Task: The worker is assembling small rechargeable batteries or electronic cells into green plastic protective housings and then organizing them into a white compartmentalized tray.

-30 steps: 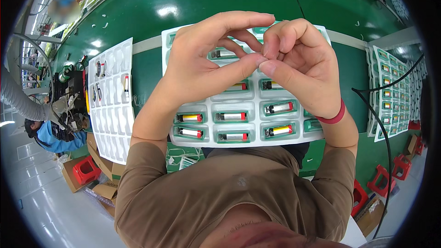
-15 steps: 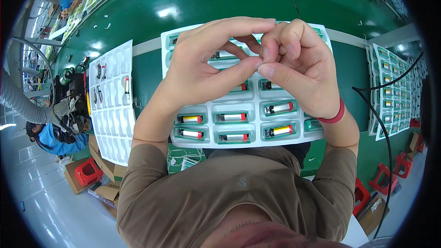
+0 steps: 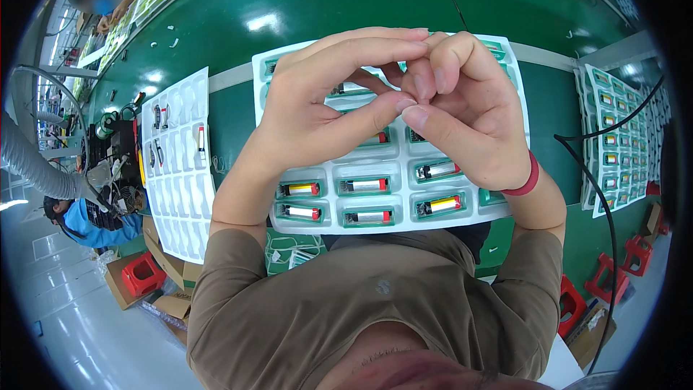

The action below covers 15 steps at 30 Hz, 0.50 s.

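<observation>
My left hand [image 3: 310,108] and my right hand [image 3: 480,112] meet over a white moulded tray [image 3: 402,202], fingertips pinched close together. Whatever lies between the fingertips is too small or too hidden to make out. My right wrist wears a red band [image 3: 530,175]. Below the hands, the tray's pockets hold small cylindrical parts with red ends, among them one with a white body [image 3: 364,185] and one with a yellow body [image 3: 440,206], each in a green-lined pocket. The hands and forearms cover part of the tray.
On the left lies another white tray [image 3: 189,220] with a few parts in it. Filled trays [image 3: 613,137] stand at the right, near a black cable [image 3: 595,180]. A grey duct hose [image 3: 32,162] hangs at far left. Co-workers in blue sit at upper left and lower left.
Both hands keep the same pinch above the tray, with only slight shifts of the fingers. The view has moved a little; nothing has visibly been put down or picked up.
</observation>
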Available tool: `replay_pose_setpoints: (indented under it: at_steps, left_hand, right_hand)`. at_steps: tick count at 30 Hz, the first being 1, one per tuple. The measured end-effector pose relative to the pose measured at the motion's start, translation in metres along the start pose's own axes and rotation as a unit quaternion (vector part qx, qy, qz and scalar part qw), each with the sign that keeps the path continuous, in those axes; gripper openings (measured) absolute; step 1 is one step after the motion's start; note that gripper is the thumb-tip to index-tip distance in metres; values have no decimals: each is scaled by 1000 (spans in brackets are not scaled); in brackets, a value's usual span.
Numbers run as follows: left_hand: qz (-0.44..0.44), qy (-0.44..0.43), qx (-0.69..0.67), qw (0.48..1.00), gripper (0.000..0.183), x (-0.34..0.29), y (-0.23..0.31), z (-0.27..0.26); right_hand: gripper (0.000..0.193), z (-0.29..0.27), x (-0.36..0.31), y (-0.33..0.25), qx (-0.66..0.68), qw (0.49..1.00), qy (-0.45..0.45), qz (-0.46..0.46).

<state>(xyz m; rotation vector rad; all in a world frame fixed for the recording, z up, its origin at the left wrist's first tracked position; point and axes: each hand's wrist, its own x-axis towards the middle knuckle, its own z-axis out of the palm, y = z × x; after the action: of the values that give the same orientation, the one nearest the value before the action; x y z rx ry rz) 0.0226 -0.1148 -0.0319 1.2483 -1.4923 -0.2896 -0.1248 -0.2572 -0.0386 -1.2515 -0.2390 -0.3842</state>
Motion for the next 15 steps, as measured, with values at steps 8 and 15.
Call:
replay_pose_setpoints:
  at_steps: [8,15]
  left_hand:
    - [4,44,1,999,44,1,-1,5]
    - [14,-1,13,1000,42,1,0,0]
  right_hand:
    - [34,-3,0,-2,-9,1000,-9,17]
    - [34,-3,-1,1,-42,999,-19,-13]
